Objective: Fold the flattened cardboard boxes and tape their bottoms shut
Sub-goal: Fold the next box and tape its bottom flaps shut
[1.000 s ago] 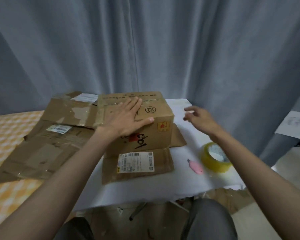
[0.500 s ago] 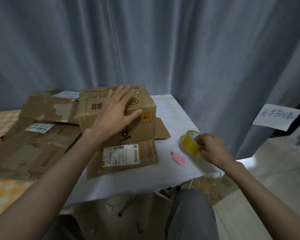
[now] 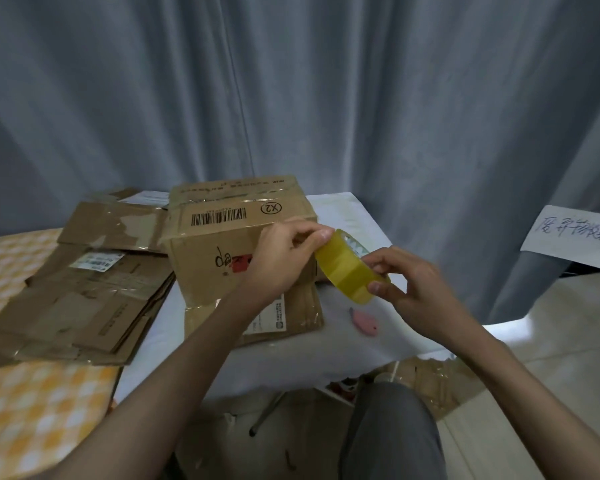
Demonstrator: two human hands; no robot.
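Both hands are working in front of the folded brown cardboard box (image 3: 236, 230), which is sitting upside-up on the white-covered table (image 3: 326, 351) with its barcode panel facing the ceiling and one flap lying flat toward the near edge. Right hand (image 3: 420, 292) is gripping the yellowish translucent roll of packing tape (image 3: 347, 268), fingers curled around its right rim; roll is held in the air, just right of the box and above the table. Left hand (image 3: 284, 258) is pinching at the roll's upper left edge, thumb and fingertips together, likely hunting for the loose tape end, though the end itself is too small to make out. Small pink cutter (image 3: 364, 323) is lying on the table below the roll, near the box flap. Stack of flattened brown cardboard boxes (image 3: 80, 292) is waiting on the left, overlapping the orange-checked cloth (image 3: 28, 410). Judgement: roll looks light and rigid, smooth-sided and a little slippery, best steadied through its core or across the rim as now; the tape film will be thin, clingy and prone to folding on itself, so take it by the very end and keep it taut. Box looks light, stiffish, easily dented at its creases.
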